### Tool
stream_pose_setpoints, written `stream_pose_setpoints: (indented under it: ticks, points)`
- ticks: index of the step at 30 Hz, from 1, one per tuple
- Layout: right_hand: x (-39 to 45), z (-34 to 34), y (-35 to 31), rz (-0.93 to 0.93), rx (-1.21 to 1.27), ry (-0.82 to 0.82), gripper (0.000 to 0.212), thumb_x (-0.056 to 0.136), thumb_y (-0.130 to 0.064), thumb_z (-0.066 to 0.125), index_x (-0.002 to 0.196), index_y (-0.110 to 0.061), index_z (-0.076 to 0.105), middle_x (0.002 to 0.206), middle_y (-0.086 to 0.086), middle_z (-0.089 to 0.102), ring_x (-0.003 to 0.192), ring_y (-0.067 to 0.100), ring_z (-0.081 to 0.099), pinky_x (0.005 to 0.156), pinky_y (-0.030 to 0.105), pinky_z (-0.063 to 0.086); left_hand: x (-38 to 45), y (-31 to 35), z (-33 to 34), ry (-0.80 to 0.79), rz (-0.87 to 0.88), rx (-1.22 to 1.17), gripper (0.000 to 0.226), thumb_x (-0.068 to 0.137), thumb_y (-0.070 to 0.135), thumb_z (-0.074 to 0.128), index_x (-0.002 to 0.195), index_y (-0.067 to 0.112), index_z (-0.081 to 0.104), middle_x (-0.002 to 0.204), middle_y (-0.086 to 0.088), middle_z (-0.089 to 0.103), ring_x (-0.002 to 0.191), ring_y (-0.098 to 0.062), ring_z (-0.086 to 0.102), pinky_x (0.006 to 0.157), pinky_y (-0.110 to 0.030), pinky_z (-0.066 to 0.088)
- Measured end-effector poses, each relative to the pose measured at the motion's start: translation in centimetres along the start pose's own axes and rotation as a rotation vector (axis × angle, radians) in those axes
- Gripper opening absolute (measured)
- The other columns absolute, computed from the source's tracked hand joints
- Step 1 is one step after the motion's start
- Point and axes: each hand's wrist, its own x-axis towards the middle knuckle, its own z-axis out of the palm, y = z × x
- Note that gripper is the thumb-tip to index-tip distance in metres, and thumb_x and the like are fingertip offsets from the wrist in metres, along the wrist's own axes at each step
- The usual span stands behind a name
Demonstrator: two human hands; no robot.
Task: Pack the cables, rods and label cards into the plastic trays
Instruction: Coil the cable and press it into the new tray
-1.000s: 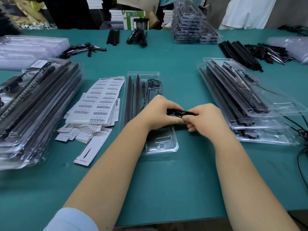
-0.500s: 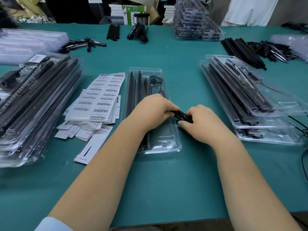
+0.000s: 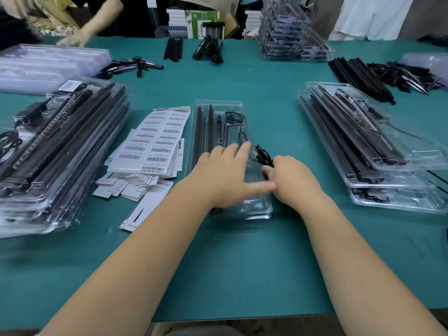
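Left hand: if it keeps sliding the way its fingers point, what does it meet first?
Probably the small black controller lying in the open tray, just past the left hand; its height above the tray is unclear.

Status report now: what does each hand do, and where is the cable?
Left hand open, flat on the clear tray. Right hand holds the coiled cable at the tray's right edge, not yet in. Nothing in the way.
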Motion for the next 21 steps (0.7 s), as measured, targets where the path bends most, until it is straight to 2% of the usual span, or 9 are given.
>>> stream_pose_setpoints:
  ticks: [2, 4, 6, 11, 14, 17, 21]
  points:
    - [0.1, -0.2, 0.0, 0.013, 0.04, -0.001, 0.036, 0.1, -0.036, 0.04, 0.071, -0.014, 0.036, 0.08, 0.006, 0.046, 0.076, 0.029, 0.046, 0.064, 0.033, 0.033, -2.2, -0.1, 0.8, -0.144, 0.008, 0.04, 0.127, 0.048, 0.098, 0.017, 0.151, 0.028, -0.008, 0.161, 0.007, -0.007, 0.147, -0.024, -0.005, 0.115, -0.059, 0.001]
    - [0.0, -0.5, -0.1, 0.019, 0.079, -0.012, 0.034, 0.1, -0.035, 0.039, 0.075, -0.012, 0.041, 0.079, 0.007, 0.048, 0.077, 0.03, 0.047, 0.064, 0.033, 0.033, -3.4, 0.1, 1.7, -0.179, 0.03, 0.081, 0.122, 0.053, 0.095, 0.021, 0.15, 0.03, -0.015, 0.158, 0.011, -0.018, 0.146, -0.023, -0.017, 0.111, -0.064, -0.01]
    - [-0.2, -0.8, -0.3, 0.024, 0.129, -0.039, 0.037, 0.101, -0.034, 0.038, 0.072, -0.012, 0.039, 0.076, 0.005, 0.048, 0.078, 0.029, 0.048, 0.064, 0.032, 0.032, -3.6, 0.4, 2.2, -0.135, 0.035, 0.072, 0.109, 0.065, 0.088, 0.017, 0.149, 0.029, -0.017, 0.157, 0.012, -0.022, 0.145, -0.023, -0.021, 0.11, -0.066, -0.012]
    - [-0.8, -0.8, -0.6, 0.096, 0.308, -0.063, 0.038, 0.101, -0.035, 0.037, 0.069, -0.013, 0.037, 0.077, 0.004, 0.047, 0.079, 0.027, 0.046, 0.067, 0.033, 0.033, -3.8, -0.1, 2.3, -0.128, 0.08, -0.021, 0.106, 0.059, 0.085, -0.007, 0.148, 0.029, -0.022, 0.155, 0.014, -0.027, 0.142, -0.018, -0.027, 0.111, -0.062, -0.015]
    - [-0.9, -0.8, -0.8, 0.106, 0.42, -0.054, 0.039, 0.1, -0.035, 0.039, 0.069, -0.011, 0.04, 0.072, 0.003, 0.045, 0.067, 0.021, 0.042, 0.059, 0.033, 0.03, -3.8, -0.1, 2.2, -0.088, 0.084, -0.093, 0.102, 0.063, 0.08, -0.008, 0.15, 0.027, -0.016, 0.157, 0.013, -0.021, 0.144, -0.018, -0.023, 0.112, -0.059, -0.016]
    - [-1.2, -0.7, -1.1, 0.108, 0.472, -0.032, 0.039, 0.099, -0.035, 0.042, 0.067, -0.012, 0.038, 0.069, 0.002, 0.043, 0.063, 0.021, 0.04, 0.054, 0.032, 0.027, -4.2, -0.2, 2.1, 0.033, 0.092, -0.234, 0.095, 0.077, 0.079, -0.004, 0.153, 0.023, -0.002, 0.161, 0.008, -0.005, 0.147, -0.02, -0.01, 0.114, -0.053, -0.014]
    - [-1.7, -0.3, -1.9, 0.101, 0.134, 0.102, 0.029, 0.1, -0.037, 0.038, 0.083, -0.013, 0.037, 0.085, 0.004, 0.041, 0.076, 0.027, 0.041, 0.064, 0.033, 0.03, -4.6, 0.1, 2.3, 0.172, 0.069, -0.426, 0.081, 0.087, 0.069, 0.001, 0.153, 0.022, 0.011, 0.159, 0.008, 0.015, 0.148, -0.018, 0.004, 0.116, -0.047, -0.011]
